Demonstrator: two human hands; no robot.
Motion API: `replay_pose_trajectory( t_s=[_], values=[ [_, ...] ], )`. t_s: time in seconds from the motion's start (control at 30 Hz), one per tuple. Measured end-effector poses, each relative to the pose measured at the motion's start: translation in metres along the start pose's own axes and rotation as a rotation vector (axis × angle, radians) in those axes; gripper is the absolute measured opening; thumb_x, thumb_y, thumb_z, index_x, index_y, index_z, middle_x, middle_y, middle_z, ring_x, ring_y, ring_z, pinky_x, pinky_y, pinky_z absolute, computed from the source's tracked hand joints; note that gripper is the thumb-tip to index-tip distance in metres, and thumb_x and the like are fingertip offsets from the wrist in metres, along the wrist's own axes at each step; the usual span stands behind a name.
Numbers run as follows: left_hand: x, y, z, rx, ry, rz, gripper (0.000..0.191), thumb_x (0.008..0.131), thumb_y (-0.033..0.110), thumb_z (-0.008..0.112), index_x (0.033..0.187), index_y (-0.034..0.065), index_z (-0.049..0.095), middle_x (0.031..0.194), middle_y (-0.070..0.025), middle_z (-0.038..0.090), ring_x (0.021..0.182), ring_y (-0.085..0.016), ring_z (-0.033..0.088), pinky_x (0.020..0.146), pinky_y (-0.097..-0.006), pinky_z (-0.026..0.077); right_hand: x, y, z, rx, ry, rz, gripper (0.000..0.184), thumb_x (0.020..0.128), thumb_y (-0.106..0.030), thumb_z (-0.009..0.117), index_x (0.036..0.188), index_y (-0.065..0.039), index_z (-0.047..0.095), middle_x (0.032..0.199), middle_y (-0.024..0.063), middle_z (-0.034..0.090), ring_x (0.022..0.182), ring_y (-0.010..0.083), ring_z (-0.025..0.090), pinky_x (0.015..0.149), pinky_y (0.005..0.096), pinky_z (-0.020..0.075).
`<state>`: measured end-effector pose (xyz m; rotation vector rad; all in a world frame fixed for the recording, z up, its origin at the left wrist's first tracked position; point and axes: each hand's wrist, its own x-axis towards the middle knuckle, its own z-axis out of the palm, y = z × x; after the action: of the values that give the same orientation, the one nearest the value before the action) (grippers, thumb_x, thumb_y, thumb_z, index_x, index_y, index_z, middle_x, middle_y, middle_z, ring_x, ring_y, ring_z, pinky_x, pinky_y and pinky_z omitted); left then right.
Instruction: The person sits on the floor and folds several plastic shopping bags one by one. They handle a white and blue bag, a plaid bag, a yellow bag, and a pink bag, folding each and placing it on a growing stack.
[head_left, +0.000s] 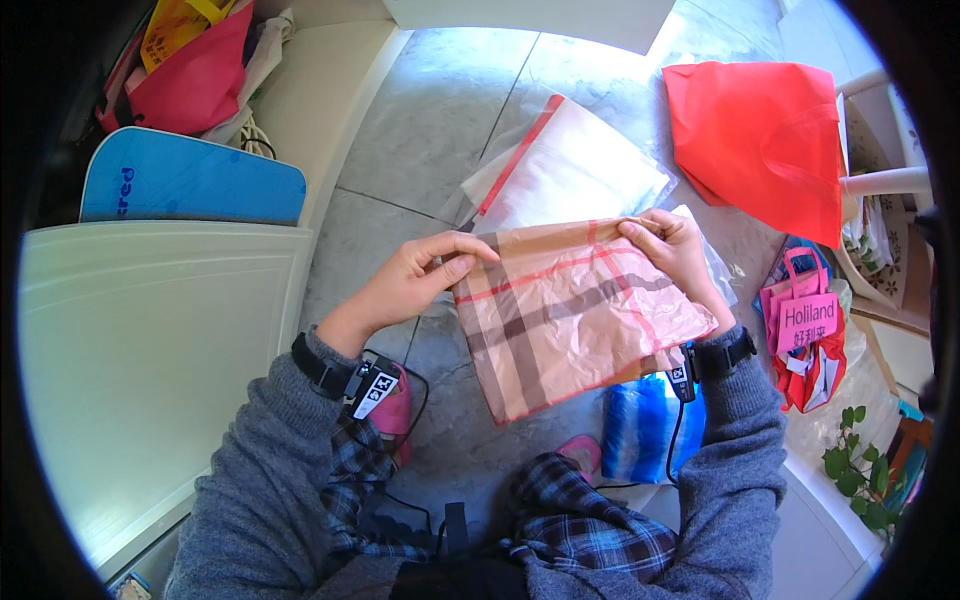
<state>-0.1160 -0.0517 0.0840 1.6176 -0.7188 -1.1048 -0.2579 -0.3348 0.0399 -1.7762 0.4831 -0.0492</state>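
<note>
A tan plaid plastic bag (555, 322) with dark and red stripes hangs flat and creased between my two hands. My right hand (667, 244) pinches its top edge near the right corner. At the top left corner, my left hand (435, 277) has its thumb and forefinger on the bag; whether they grip it is hard to tell. Behind the bag, a clear and white plastic bag (577, 165) with a red strip lies on the tiled floor. A blue and white striped bundle (637, 435) is below my right wrist.
A red fabric bag (757, 142) stands at the right, above small pink bags (806, 315) and a leafy plant (862, 465). To the left are an open pale drawer or door (165, 337), a blue board (195, 180) and a pink bag (195, 82).
</note>
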Motion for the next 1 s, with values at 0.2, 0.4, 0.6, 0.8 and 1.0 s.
replay_pose_trajectory(
  t_s=[0.2, 0.4, 0.6, 0.8, 1.0],
  values=[
    [0.007, 0.000, 0.003, -0.190, 0.101, -0.028, 0.048, 0.080, 0.001, 0.063, 0.126, 0.0030, 0.048, 0.133, -0.0072, 0.041, 0.110, -0.017, 0.050, 0.091, -0.0296, 0.043, -0.016, 0.006, -0.010, 0.615, -0.188, 0.167, 0.074, 0.079, -0.029, 0.067, 0.135, -0.002, 0.027, 0.120, 0.0078, 0.051, 0.107, 0.0157, 0.051, 0.086, 0.0293, 0.0455],
    [0.018, 0.005, 0.005, -0.236, 0.042, 0.006, 0.065, 0.075, -0.002, 0.066, 0.134, 0.0041, 0.039, 0.138, -0.0075, 0.035, 0.112, -0.018, 0.048, 0.092, -0.0304, 0.043, -0.032, 0.020, -0.019, 0.406, -0.281, 0.430, 0.047, 0.078, -0.014, 0.069, 0.119, -0.001, 0.051, 0.106, 0.0065, 0.060, 0.094, 0.0160, 0.059, 0.085, 0.0283, 0.0467],
    [0.041, -0.002, 0.050, -0.218, -0.036, 0.030, 0.084, 0.071, -0.004, 0.069, 0.141, 0.0055, 0.023, 0.142, -0.0082, 0.027, 0.115, -0.020, 0.045, 0.094, -0.0320, 0.041, -0.039, 0.039, -0.045, 1.029, 0.206, 0.210, 0.044, 0.083, -0.005, 0.061, 0.124, -0.003, 0.046, 0.112, 0.0085, 0.058, 0.097, 0.0173, 0.060, 0.083, 0.0309, 0.0502],
    [0.060, -0.025, 0.105, -0.105, -0.221, 0.028, 0.085, 0.076, 0.004, 0.068, 0.143, 0.0060, 0.016, 0.142, -0.0108, 0.025, 0.114, -0.020, 0.044, 0.094, -0.0330, 0.040, -0.079, 0.070, -0.085, 0.769, 0.351, 0.304, 0.055, 0.080, -0.004, 0.064, 0.130, -0.007, 0.041, 0.120, 0.0070, 0.054, 0.106, 0.0190, 0.056, 0.088, 0.0324, 0.0479],
    [0.072, -0.052, 0.137, 0.306, -0.319, 0.072, 0.063, 0.089, 0.028, 0.054, 0.140, 0.0063, 0.024, 0.145, -0.0190, 0.017, 0.129, -0.029, 0.031, 0.099, -0.0374, 0.036, -0.104, 0.100, -0.108, 0.530, 0.362, 0.553, 0.055, 0.076, -0.001, 0.055, 0.129, -0.009, 0.044, 0.110, 0.0040, 0.059, 0.091, 0.0162, 0.061, 0.072, 0.0308, 0.0533]
  ],
)
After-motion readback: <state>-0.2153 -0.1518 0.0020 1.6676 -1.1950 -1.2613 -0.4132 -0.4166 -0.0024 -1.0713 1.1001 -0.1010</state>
